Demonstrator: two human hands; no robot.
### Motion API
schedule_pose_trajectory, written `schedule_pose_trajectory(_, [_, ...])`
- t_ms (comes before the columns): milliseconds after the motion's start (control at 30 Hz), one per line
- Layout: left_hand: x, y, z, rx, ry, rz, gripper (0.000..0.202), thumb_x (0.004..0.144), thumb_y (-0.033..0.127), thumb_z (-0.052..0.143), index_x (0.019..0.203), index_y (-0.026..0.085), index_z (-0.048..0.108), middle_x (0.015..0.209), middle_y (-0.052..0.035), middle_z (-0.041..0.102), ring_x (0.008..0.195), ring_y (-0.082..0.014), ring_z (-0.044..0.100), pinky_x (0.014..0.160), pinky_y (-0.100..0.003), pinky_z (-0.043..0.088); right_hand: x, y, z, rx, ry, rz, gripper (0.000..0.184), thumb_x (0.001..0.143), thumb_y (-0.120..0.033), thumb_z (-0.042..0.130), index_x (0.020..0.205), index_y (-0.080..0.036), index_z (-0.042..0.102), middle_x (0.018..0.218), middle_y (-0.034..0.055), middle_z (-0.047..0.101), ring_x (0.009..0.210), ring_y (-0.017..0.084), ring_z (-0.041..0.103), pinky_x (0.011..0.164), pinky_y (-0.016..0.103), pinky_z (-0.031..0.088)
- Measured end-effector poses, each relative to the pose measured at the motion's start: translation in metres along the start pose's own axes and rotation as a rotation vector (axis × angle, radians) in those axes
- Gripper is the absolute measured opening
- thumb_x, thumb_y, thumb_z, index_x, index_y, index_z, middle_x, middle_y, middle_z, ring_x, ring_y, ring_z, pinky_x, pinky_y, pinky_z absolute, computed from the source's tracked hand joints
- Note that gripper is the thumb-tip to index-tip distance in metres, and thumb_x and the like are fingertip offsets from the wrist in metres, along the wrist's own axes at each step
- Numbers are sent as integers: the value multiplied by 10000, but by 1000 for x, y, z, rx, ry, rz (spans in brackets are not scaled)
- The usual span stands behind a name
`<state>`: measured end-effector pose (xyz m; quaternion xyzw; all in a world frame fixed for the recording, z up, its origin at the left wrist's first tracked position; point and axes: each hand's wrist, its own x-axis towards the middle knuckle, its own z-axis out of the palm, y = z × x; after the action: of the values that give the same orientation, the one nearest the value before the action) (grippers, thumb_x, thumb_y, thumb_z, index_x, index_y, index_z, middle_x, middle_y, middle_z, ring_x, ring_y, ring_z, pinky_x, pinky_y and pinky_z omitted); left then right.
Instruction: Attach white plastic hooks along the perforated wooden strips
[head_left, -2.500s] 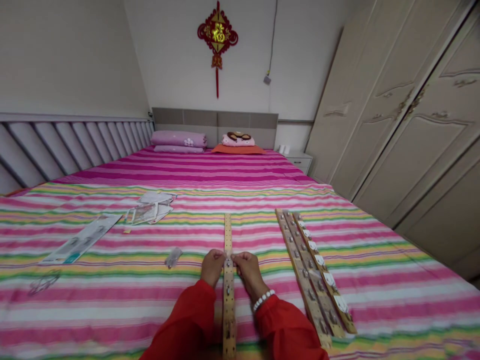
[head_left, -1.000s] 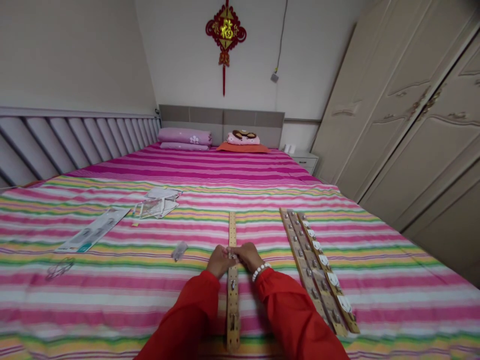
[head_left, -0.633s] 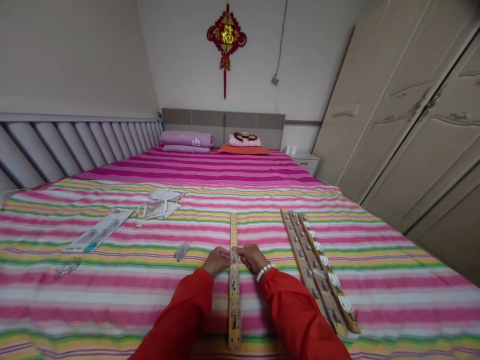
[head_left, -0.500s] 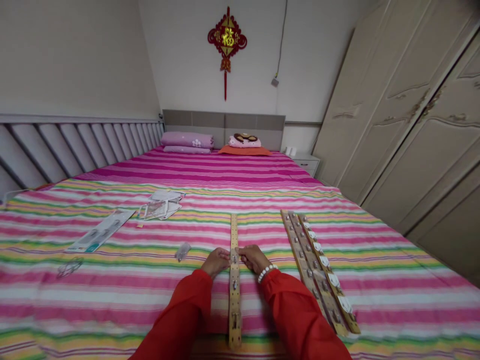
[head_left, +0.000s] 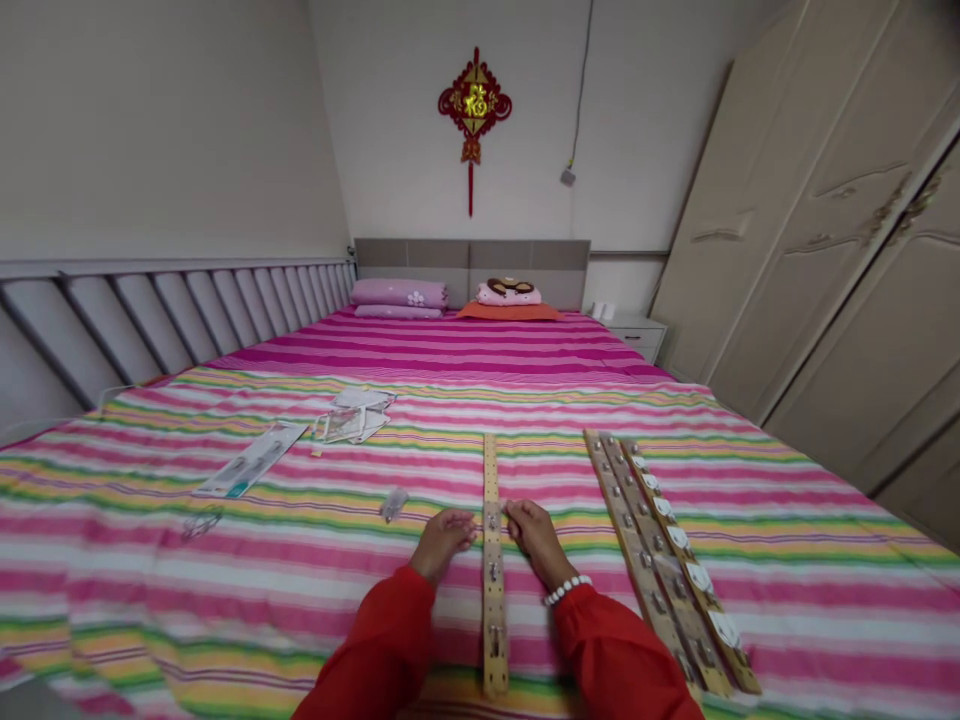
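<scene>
A narrow wooden strip (head_left: 492, 600) with rows of holes lies lengthwise in front of me, bearing several small metal fittings (head_left: 493, 572) along its near part. My left hand (head_left: 448, 543) is just left of the strip, apart from it, its fingers loosely bent with a gap to the thumb. On the other side, my right hand (head_left: 538, 540) has its fingertips pinched at the strip's right edge, beside a fitting (head_left: 492, 522). What those fingertips grip, if anything, is too small to tell. Left of my hands lies a small clear packet (head_left: 394, 503).
Several similar strips (head_left: 637, 540) with metal and white fittings lie on the right. A flat package (head_left: 251, 460), crumpled clear wrappers (head_left: 356, 415) and a thin loop (head_left: 202, 521) are on the left. Everything rests on a striped bedspread (head_left: 300, 570); a wardrobe (head_left: 847, 240) stands right.
My left hand has come away from the strip, and its fingers have loosened. The right hand stays by the strip's edge. The whole view has shifted slightly.
</scene>
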<state>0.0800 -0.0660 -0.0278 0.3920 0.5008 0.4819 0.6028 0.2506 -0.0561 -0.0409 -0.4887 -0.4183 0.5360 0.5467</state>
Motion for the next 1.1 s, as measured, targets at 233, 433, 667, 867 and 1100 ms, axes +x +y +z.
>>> schedule_pose_trajectory(233, [-11, 19, -72, 310, 556, 476, 362, 599, 468, 663, 793, 163, 643, 698, -23, 622, 658, -163, 566, 637, -292, 461, 0, 1, -1, 54, -4, -15, 337, 623, -467, 702, 559, -194, 516, 348, -80, 414, 335, 63, 272, 384, 230, 156])
schedule_pose_trajectory(433, [-12, 15, -103, 679, 639, 554, 367, 588, 509, 659, 756, 182, 662, 720, -47, 616, 648, -192, 552, 633, -324, 468, 1, 3, -1, 65, -2, -7, 309, 624, -449, 700, 594, -190, 534, 354, -81, 424, 336, 62, 263, 382, 228, 148])
schedule_pose_trajectory(667, [-12, 12, -100, 565, 603, 455, 344, 601, 522, 643, 673, 186, 671, 659, -42, 662, 622, -183, 574, 627, -305, 462, 2, 4, -1, 80, 8, 6, 278, 610, -419, 699, 608, -190, 542, 359, -86, 425, 343, 64, 269, 385, 225, 151])
schedule_pose_trajectory(867, [-16, 23, -79, -10, 479, 202, 292, 546, 337, 788, 738, 143, 685, 669, -43, 706, 640, -150, 645, 600, -241, 508, 1, 2, -2, 75, 4, 4, 272, 624, -411, 694, 599, -191, 536, 364, -84, 432, 341, 62, 270, 386, 223, 152])
schedule_pose_trajectory(1100, [-10, 23, -40, -384, 254, 16, 101, 630, 145, 762, 669, 160, 670, 775, -71, 733, 707, -131, 683, 643, -207, 561, -1, -1, -1, 81, 6, 3, 284, 623, -415, 713, 613, -188, 543, 371, -77, 444, 341, 62, 278, 378, 223, 146])
